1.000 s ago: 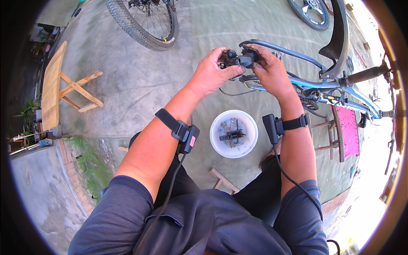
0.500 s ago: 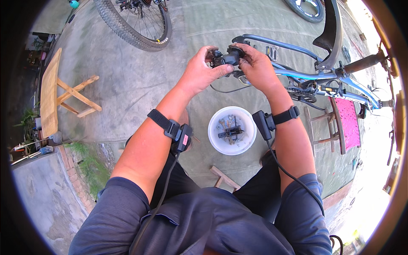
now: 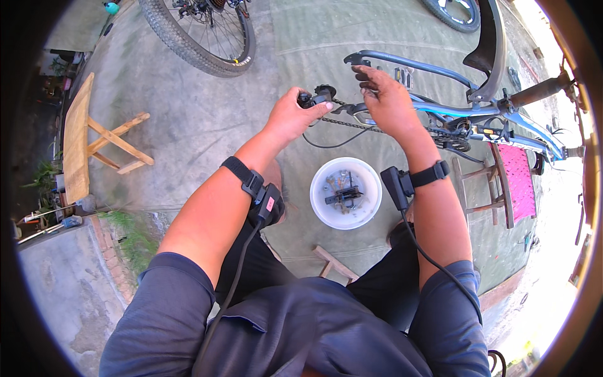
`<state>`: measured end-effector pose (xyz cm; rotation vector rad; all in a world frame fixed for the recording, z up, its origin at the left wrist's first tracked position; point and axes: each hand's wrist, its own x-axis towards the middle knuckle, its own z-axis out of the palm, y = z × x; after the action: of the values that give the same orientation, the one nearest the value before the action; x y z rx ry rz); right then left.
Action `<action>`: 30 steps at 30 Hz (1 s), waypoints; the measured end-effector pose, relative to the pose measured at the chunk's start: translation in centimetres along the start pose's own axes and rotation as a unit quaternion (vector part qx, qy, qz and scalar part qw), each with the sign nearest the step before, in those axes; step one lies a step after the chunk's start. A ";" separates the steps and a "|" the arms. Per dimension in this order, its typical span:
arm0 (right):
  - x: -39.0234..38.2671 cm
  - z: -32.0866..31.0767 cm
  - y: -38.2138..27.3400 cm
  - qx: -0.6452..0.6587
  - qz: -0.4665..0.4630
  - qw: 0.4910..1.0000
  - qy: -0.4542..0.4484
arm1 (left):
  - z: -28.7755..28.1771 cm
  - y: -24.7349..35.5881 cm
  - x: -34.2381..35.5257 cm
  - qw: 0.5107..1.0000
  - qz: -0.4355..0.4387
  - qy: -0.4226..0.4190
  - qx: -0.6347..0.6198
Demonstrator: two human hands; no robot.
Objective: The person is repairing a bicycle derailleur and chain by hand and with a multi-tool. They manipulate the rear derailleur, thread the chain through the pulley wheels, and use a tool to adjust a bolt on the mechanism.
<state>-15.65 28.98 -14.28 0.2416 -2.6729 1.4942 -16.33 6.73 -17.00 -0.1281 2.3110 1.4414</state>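
Note:
My left hand (image 3: 290,118) is closed around a black rear derailleur (image 3: 325,93), its toothed wheel pointing away from me. From the derailleur a chain (image 3: 353,125) runs right toward the crankset (image 3: 453,139) of a blue bicycle frame (image 3: 433,76). A black cable (image 3: 330,146) loops below it. My right hand (image 3: 391,103) is empty, with darkened fingers apart, beside the rear end of the frame. Whether its fingertips touch the frame I cannot tell. Between my knees stands a white bucket (image 3: 315,204) holding bolts and a black metal part (image 3: 345,196).
A folding wooden stool (image 3: 76,141) stands at the left, and a bicycle wheel (image 3: 235,53) at the far left. A pink-topped stool (image 3: 512,179) is under the frame at the right. Another wheel (image 3: 461,22) lies at the far right. Grey-green sheeting (image 3: 301,239) covers the ground.
My right hand has let go of the derailleur and moved slightly right, its fingers opening. My left hand has shifted a little left and nearer with the derailleur, and the chain now shows.

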 end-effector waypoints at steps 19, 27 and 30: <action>-7.1 0.3 1.0 0.083 0.129 0.982 -0.107 | 2.9 -6.0 0.8 0.994 -0.006 0.051 0.098; -8.0 3.8 3.7 0.125 0.211 0.959 -0.143 | 3.6 -5.6 0.1 0.984 -0.043 -0.008 0.173; -8.0 5.7 4.5 0.101 0.262 0.953 -0.117 | 4.8 -5.0 -0.4 0.971 -0.003 -0.016 0.238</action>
<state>-8.42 27.23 -22.17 -0.3347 -2.9163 1.9997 -13.09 8.54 -22.88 0.0286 2.5499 0.8412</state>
